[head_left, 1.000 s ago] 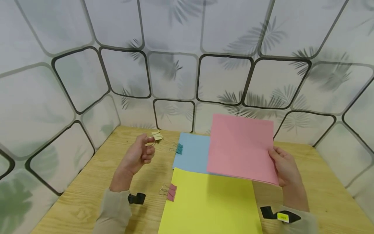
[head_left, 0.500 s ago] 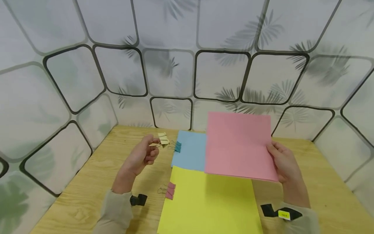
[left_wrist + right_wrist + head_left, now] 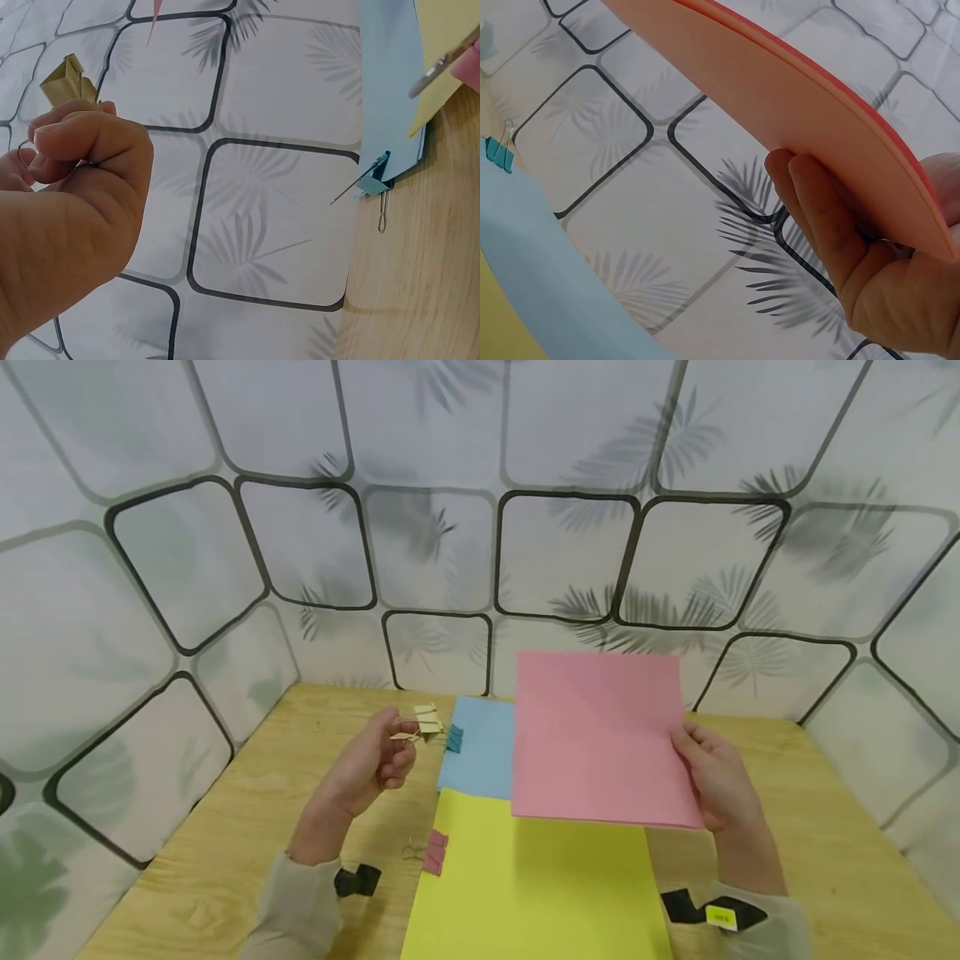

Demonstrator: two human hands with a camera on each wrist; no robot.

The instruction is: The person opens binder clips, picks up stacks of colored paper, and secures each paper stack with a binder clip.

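Observation:
My left hand [image 3: 371,764] pinches the wire handles of a yellow binder clip [image 3: 428,719], held up over the table's left side. In the left wrist view that binder clip [image 3: 69,81] pokes out past the curled fingers, looking gold. Pink sheets of paper [image 3: 596,739] are held up at their right edge by my right hand [image 3: 716,777], thumb in front and fingers behind. From the right wrist, the pink paper [image 3: 810,112] shows as a thin stack with a slight bend. It hangs over the blue and yellow paper, hiding part of both.
Blue paper [image 3: 476,752] lies on the wooden table [image 3: 225,827] with a teal binder clip [image 3: 454,739] on its left edge. Nearer me, yellow paper [image 3: 525,893] carries a pink binder clip [image 3: 434,852]. A patterned cloth wall [image 3: 435,560] rises behind and at both sides.
My left hand has moved right with the yellow binder clip, which now overlaps the teal clip's handles in view. The pink paper has shifted a little left.

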